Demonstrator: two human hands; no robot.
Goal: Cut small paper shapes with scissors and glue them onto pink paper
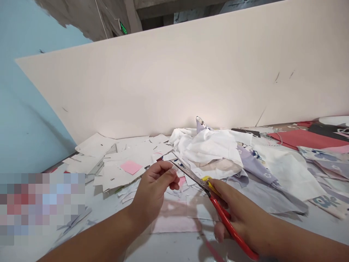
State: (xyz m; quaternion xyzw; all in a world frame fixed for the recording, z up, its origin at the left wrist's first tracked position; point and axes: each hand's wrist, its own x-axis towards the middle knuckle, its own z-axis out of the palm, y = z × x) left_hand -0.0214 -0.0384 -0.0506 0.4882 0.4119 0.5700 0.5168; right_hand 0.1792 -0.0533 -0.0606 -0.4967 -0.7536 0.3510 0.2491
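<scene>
My right hand [240, 211] grips a pair of scissors [200, 182] with one red and one yellow handle. Their blades are slightly apart and point up and left, toward the fingers of my left hand. My left hand [156, 185] is closed in a pinch near the blade tips. What it pinches, if anything, is hidden behind the fingers. A small piece with dark red and blue marks shows just past the fingertips and between the blades. Below both hands, a pale pink sheet [176, 222] lies on the white table [163, 249].
Crumpled white cloth [209, 145] and lilac floral fabric [253, 163] lie beyond the scissors. White card pieces [92, 149] and a pink square [131, 167] are at left. Red sheets [308, 140] lie at right. A tall white panel [174, 80] borders the table's back.
</scene>
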